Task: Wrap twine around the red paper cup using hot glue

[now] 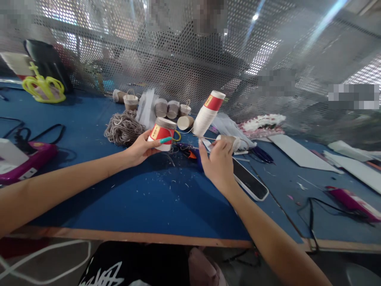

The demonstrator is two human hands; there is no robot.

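While the left hand [138, 150] curls around a paper cup [157, 132], its likely light, crushable wall is best gripped gently below the wrapped rim. To that hand's right, the half-closed right hand [218, 165] seemingly pinches limp cord [208, 138].

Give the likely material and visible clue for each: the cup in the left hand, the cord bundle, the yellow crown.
Cup: probably smooth paper, with a printed label.
Cord bundle: matte yarn or twine, in loose strands.
Crown: perhaps smooth plastic, evenly yellow.

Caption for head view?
Left hand holding a red and white cup, right hand near stacked cups, above a blue table.
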